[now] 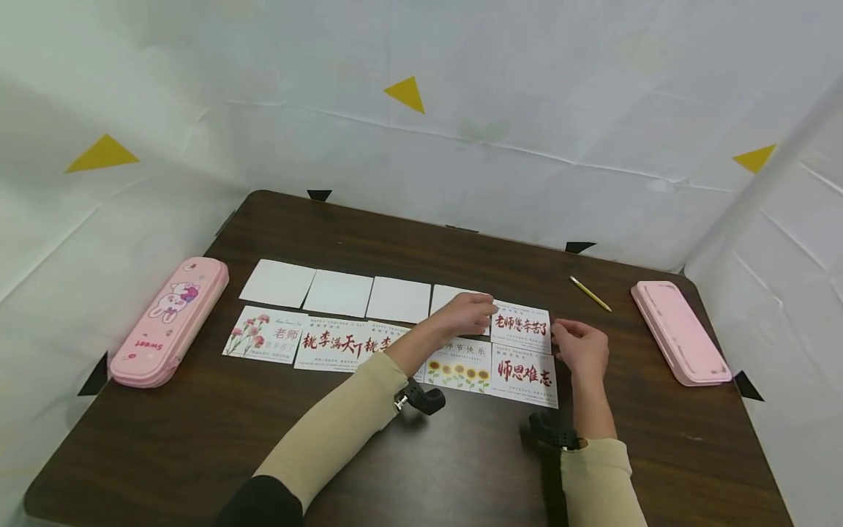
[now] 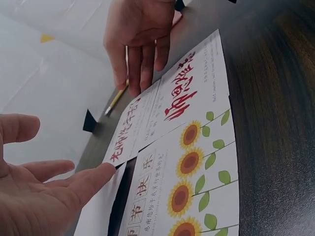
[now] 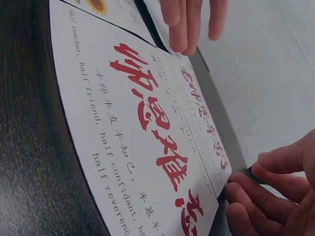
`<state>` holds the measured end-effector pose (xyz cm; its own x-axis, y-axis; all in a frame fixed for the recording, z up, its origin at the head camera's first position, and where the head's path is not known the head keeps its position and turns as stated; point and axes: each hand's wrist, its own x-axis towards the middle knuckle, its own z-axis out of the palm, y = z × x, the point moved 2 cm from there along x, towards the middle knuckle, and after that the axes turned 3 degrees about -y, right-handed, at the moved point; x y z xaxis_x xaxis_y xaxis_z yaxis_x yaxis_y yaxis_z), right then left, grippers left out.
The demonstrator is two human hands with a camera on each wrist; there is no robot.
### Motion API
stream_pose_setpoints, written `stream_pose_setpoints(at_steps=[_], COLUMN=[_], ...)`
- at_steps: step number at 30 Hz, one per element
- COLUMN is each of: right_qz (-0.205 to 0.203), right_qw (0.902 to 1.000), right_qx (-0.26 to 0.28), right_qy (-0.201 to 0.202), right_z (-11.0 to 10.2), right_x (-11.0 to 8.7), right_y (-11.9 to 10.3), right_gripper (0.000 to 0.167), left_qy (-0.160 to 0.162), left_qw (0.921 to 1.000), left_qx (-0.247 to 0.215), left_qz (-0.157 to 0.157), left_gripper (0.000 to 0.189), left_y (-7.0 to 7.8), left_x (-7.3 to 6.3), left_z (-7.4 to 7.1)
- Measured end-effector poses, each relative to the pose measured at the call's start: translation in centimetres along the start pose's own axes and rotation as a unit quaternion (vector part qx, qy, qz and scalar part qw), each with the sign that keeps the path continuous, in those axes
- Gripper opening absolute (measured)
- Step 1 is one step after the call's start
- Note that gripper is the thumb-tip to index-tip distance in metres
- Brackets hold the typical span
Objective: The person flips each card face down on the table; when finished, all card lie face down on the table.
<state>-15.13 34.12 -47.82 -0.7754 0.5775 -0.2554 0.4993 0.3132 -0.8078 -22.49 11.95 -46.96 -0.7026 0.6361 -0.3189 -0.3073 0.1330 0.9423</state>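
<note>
Two rows of cards lie on the dark table (image 1: 448, 468). At the far row's right end is a card with red Chinese characters (image 1: 522, 326). My left hand (image 1: 463, 315) has its fingertips at this card's left edge, partly over a blank white card (image 1: 448, 294). The fingers of my right hand (image 1: 586, 351) touch or nearly touch the card's right edge, loosely bent. Just nearer lies another red-lettered card (image 3: 142, 123), flat. Beside it is a sunflower card (image 2: 192, 182). My left forearm partly covers the near row's middle cards.
More blank cards (image 1: 339, 293) continue the far row leftward, above a carnation card (image 1: 263, 334). A pink pencil case (image 1: 170, 322) lies at the left, another pink case (image 1: 681, 333) at the right. A yellow pencil (image 1: 590, 294) lies behind my right hand. White sheeting (image 1: 500, 88) surrounds the table.
</note>
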Motion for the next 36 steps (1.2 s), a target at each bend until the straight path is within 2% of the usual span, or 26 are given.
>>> stream_pose_setpoints(at_steps=[4,7,13,17,27,36], right_qz=[-0.009,-0.014,0.004,0.009,0.013,0.014], right_qw=[0.9998,0.9994,1.0000,0.9999,0.9999,0.9989], right_qx=[-0.019,-0.032,0.001,0.005,0.005,0.032], right_qy=[0.002,-0.004,-0.009,-0.006,-0.007,-0.033], right_z=[0.6,0.7,-0.2,-0.3,-0.2,-0.5], right_x=[3.3,4.2,0.8,-0.5,-1.2,-1.0], right_y=[3.1,4.0,0.6,-0.5,-1.0,-0.9], right_gripper=[0.041,0.044,0.035,0.033,0.035,0.038], left_qy=[0.002,0.003,-0.003,-0.005,-0.004,-0.002], left_qw=[1.0000,0.9999,0.9999,0.9999,1.0000,0.9997], left_qx=[-0.002,-0.009,-0.010,-0.007,0.003,0.016], left_qz=[-0.009,-0.007,-0.005,-0.007,-0.007,0.020], left_gripper=[0.056,0.054,0.053,0.052,0.051,0.050], left_y=[-0.1,-0.1,-0.1,-0.1,0.2,0.3], left_x=[0.4,0.5,0.6,0.6,0.8,0.7], left_z=[0.1,0.0,-0.1,-0.1,0.0,0.0])
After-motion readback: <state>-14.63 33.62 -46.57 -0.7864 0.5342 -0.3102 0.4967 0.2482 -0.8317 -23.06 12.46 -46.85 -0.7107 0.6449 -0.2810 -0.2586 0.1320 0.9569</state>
